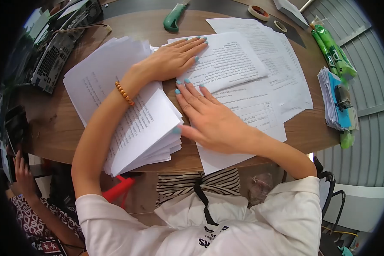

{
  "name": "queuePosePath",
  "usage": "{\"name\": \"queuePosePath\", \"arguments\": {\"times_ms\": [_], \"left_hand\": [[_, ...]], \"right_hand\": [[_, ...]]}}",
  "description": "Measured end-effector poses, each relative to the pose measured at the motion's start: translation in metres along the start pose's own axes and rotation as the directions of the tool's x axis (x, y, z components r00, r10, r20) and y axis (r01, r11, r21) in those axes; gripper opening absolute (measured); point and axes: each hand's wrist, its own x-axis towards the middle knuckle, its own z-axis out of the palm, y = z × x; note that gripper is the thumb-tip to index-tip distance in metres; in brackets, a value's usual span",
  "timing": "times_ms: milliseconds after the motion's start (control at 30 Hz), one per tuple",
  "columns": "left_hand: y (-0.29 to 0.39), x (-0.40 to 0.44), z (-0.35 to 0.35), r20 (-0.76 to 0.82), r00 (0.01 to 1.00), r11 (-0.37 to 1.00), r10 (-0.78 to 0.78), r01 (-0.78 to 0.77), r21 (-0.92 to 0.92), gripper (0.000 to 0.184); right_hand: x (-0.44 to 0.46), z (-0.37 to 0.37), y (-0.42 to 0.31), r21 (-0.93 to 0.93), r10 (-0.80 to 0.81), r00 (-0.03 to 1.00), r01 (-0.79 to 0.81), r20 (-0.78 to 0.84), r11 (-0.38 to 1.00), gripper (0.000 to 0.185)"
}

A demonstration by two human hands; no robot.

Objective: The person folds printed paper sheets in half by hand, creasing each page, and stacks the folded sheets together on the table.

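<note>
My left hand (171,59), below a wooden bead bracelet (124,93), lies flat with its fingers over the left edge of a folded printed sheet (230,57). Fingers spread, my right hand (219,121) rests on the printed sheets (254,115) below it, its fingertips by the folded sheet's lower left corner. The right thumb is at the edge of a stack of folded sheets (145,132), which lies under my left forearm. More loose pages (292,72) spread out to the right.
A green-handled tool (173,19) and tape rolls (259,13) lie at the far side. Computer hardware (57,55) stands at the left, near another person's hand (22,173). Clipped papers (335,100) and a green packet (333,49) sit along the right edge.
</note>
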Motion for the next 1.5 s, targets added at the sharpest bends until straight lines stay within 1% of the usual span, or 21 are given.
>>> {"name": "queuePosePath", "arguments": {"times_ms": [67,100,133,200,233,300,500,600,667,800,833,933,1000,1067,1100,1167,1267,1333,1400,1467,1500], "left_hand": [[0.001,-0.001,-0.002,0.007,1.000,1.000,-0.020,0.020,-0.016,0.049],[0.001,-0.001,-0.002,0.010,1.000,0.999,-0.023,0.023,-0.029,0.049],[0.001,-0.001,-0.002,0.011,1.000,0.999,-0.028,0.029,-0.046,0.049],[0.000,0.000,-0.001,0.018,0.998,0.997,-0.055,0.056,-0.059,0.049],[0.000,0.000,-0.001,0.032,0.996,0.994,-0.079,0.081,-0.069,0.048],[0.000,0.001,-0.002,0.037,0.996,0.991,-0.084,0.087,-0.098,0.049],[-0.004,0.005,0.001,0.028,0.997,0.983,-0.071,0.075,-0.165,0.048],[-0.005,0.004,-0.004,-0.010,0.994,0.962,-0.106,0.100,-0.255,0.045],[-0.006,0.006,-0.009,-0.193,0.948,0.536,-0.255,-0.027,-0.844,0.041],[-0.014,-0.001,-0.037,-0.344,0.831,-0.050,-0.437,-0.404,-0.913,0.049],[-0.020,-0.004,-0.040,-0.344,0.824,-0.035,-0.451,-0.401,-0.915,0.049],[-0.027,-0.012,-0.046,-0.392,0.708,-0.185,-0.587,-0.589,-0.787,0.051],[-0.025,-0.015,-0.050,-0.245,0.642,-0.316,-0.727,-0.629,-0.710,0.049],[-0.035,-0.014,-0.030,-0.395,0.614,-0.041,-0.684,-0.572,-0.819,0.050],[-0.044,-0.008,-0.025,-0.351,0.672,-0.237,-0.652,-0.620,-0.748,0.050],[-0.048,-0.008,-0.028,-0.322,0.725,-0.413,-0.609,-0.636,-0.652,0.050],[-0.035,-0.017,-0.032,-0.388,0.768,-0.311,-0.510,-0.585,-0.749,0.052],[-0.031,-0.016,-0.037,-0.262,0.754,-0.364,-0.602,-0.551,-0.751,0.054],[-0.034,-0.017,-0.038,-0.280,0.766,-0.405,-0.578,-0.567,-0.717,0.053],[-0.042,-0.016,-0.045,-0.275,0.805,-0.495,-0.526,-0.552,-0.671,0.052],[-0.046,-0.020,-0.058,-0.286,0.780,-0.485,-0.556,-0.585,-0.650,0.052]], "right_hand": [[-0.003,-0.008,0.026,0.408,-0.197,0.980,0.188,-0.018,0.893,0.053],[-0.007,-0.016,0.038,0.736,-0.135,0.991,0.088,0.004,0.671,0.046],[-0.016,-0.028,0.051,0.716,-0.087,0.995,0.092,-0.044,0.692,0.046],[-0.032,-0.036,0.078,0.363,0.057,0.984,0.009,-0.171,0.932,0.053],[-0.038,-0.035,0.095,-0.058,-0.002,0.964,-0.014,-0.267,0.998,0.057],[-0.052,-0.034,0.128,-0.401,-0.114,0.968,0.016,-0.222,0.916,0.049],[-0.057,-0.036,0.163,-0.600,-0.372,0.893,0.156,-0.254,0.785,0.023],[-0.046,-0.050,0.158,-0.495,-0.325,0.864,0.104,-0.385,0.862,0.021],[-0.040,-0.071,0.137,-0.427,-0.287,0.824,0.061,-0.488,0.902,0.021],[-0.029,-0.114,0.069,-0.238,-0.075,0.576,-0.213,-0.814,0.947,0.020],[-0.026,-0.120,0.049,-0.184,-0.027,0.482,-0.280,-0.876,0.942,0.021],[-0.010,-0.122,-0.010,-0.321,-0.271,0.360,-0.087,-0.893,0.943,0.020],[0.014,-0.098,-0.050,-0.366,-0.405,0.432,0.173,-0.806,0.914,0.021],[0.043,-0.059,-0.078,-0.371,-0.511,0.514,0.356,-0.689,0.858,0.024],[0.049,-0.040,-0.089,-0.370,-0.518,0.599,0.363,-0.610,0.855,0.019],[0.067,-0.007,-0.093,-0.330,-0.569,0.618,0.467,-0.543,0.821,0.012],[0.077,0.019,-0.082,-0.291,-0.704,0.472,0.678,-0.531,0.674,0.015],[0.083,0.030,-0.079,-0.243,-0.673,0.446,0.697,-0.590,0.675,0.016],[0.082,0.033,-0.077,-0.194,-0.634,0.426,0.711,-0.646,0.676,0.018],[0.079,0.030,-0.077,-0.046,-0.523,0.608,0.625,-0.598,0.779,0.022],[0.078,0.028,-0.077,-0.053,-0.522,0.600,0.624,-0.607,0.779,0.022]]}}
